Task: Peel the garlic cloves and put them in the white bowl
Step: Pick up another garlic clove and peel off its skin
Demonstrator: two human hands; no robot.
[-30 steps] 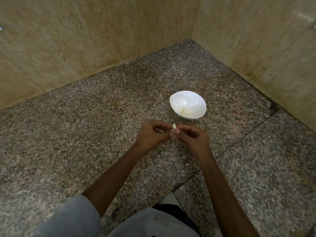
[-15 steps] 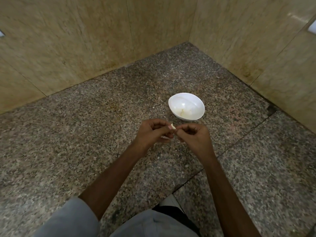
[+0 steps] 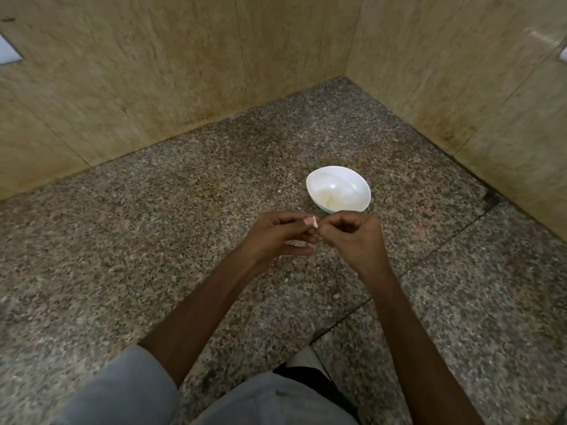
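A small pale garlic clove (image 3: 314, 223) is pinched between the fingertips of both hands, just in front of the white bowl (image 3: 316, 187). My left hand (image 3: 276, 236) grips it from the left with thumb and forefinger. My right hand (image 3: 352, 237) closes on it from the right, fingers curled. The bowl stands on the speckled granite counter (image 3: 153, 240) and holds some pale peeled garlic (image 3: 333, 201) at its bottom. Most of the clove is hidden by my fingers.
Beige stone walls (image 3: 153, 72) meet in a corner behind the bowl. A seam in the counter (image 3: 429, 256) runs diagonally at the right. Tiny bits of peel (image 3: 336, 296) lie on the granite below my hands.
Both hands stay together on the clove and have shifted slightly closer to the bowl's near edge. The fingers have worked around the clove; the bowl has not moved.
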